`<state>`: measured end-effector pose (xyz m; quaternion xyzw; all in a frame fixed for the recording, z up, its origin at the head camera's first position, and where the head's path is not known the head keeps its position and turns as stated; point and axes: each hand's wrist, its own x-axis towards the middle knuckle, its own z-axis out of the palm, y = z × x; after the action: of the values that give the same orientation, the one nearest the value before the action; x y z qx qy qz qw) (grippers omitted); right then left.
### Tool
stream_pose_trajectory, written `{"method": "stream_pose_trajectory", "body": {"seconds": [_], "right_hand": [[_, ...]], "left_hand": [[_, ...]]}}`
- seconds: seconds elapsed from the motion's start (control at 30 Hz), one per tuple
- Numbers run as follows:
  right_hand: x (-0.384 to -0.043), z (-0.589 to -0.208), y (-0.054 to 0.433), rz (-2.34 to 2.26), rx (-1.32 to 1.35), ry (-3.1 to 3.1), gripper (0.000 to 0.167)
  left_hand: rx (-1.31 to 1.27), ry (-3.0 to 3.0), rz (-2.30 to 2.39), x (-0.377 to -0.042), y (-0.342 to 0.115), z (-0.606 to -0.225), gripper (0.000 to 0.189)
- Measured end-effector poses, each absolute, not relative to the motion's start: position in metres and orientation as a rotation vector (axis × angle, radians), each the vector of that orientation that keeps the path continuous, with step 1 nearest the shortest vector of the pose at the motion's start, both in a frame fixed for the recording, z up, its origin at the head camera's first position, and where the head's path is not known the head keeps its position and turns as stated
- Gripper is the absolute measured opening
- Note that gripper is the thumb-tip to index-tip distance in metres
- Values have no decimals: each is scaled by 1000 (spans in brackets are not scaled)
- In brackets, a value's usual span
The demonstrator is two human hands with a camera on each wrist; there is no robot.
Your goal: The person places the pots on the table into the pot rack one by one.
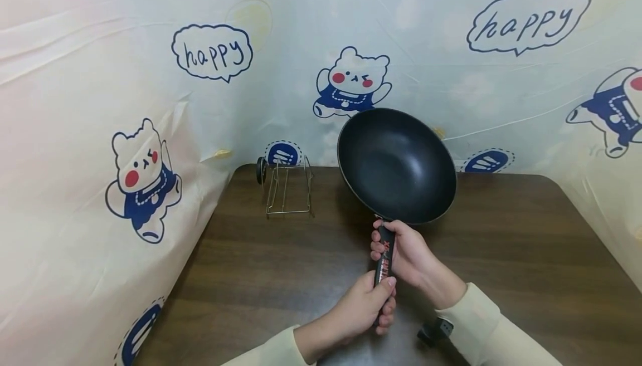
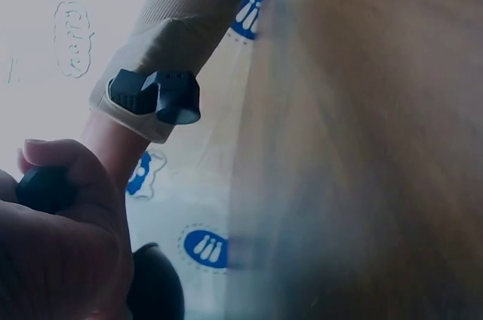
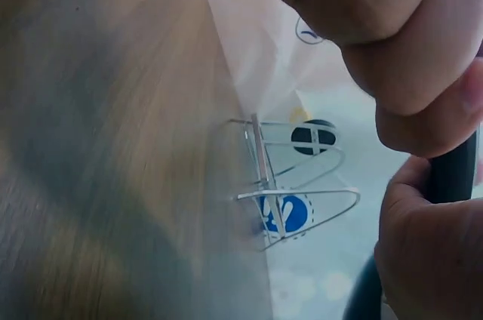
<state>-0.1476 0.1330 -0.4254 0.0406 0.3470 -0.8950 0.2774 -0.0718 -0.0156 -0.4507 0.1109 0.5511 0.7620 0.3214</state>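
A black wok (image 1: 398,162) is held up over the table, tilted so that its dark inside faces me in the head view. My right hand (image 1: 408,252) grips the upper part of its handle (image 1: 385,252), close to the pan. Lower down, my left hand (image 1: 363,305) wraps round the handle's end. In the left wrist view the black handle end (image 2: 47,188) sticks out of the left hand (image 2: 60,237). Both hands close round the handle in the right wrist view, where only a dark edge of the wok (image 3: 366,293) shows.
A wire rack (image 1: 288,190) stands at the table's back left, with a black round piece (image 1: 261,170) beside it. The brown wooden table (image 1: 526,254) spreads under the wok. Printed cloth (image 1: 281,104) hangs behind and at the sides. A black wrist camera (image 1: 435,331) sits by the right sleeve.
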Motion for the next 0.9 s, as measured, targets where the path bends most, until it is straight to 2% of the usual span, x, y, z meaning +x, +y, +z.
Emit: {"method": "stream_pose_trajectory", "body": {"seconds": [0.27, 0.9], "right_hand": [[-152, -424, 118, -2465, 73, 797, 13], [-171, -444, 94, -2507, -359, 297, 34]], "left_hand": [[381, 1872, 1829, -75, -24, -441, 26], [498, 2639, 1235, -80, -37, -425, 18]]}}
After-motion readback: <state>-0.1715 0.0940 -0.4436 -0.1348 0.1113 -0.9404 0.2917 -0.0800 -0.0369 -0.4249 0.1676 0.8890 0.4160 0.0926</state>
